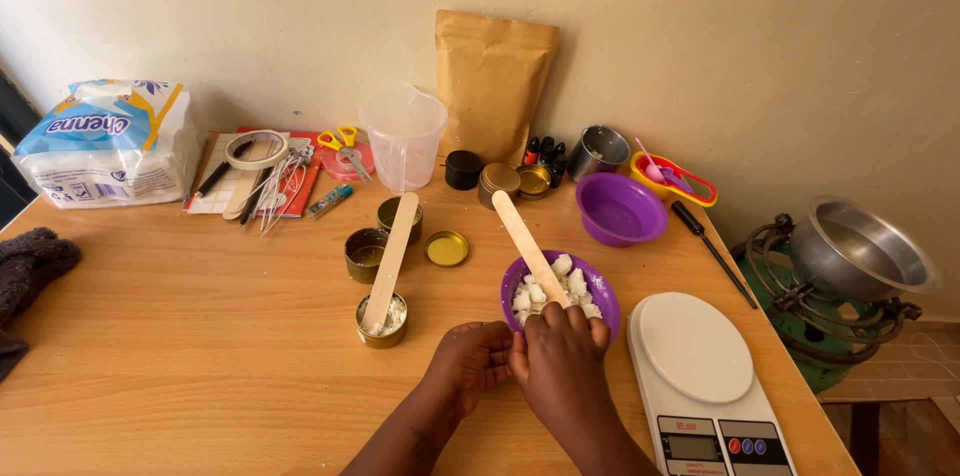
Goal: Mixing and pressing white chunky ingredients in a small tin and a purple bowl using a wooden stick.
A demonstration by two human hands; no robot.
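Right hand [562,338]: grips wooden stick [528,246] in purple bowl [605,304] of white chunks [556,284].
Left hand [474,356]: closed, probably steadying bowl.
Risk: near table's front edge [200,416], a hard stir could tip it.

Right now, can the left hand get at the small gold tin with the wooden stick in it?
Probably yes. The left hand rests beside the purple bowl, and only bare table lies between it and the small gold tin.

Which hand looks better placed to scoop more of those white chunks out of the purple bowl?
Probably the right hand: it grips the wooden stick reaching into the purple bowl. The left hand holds nothing.
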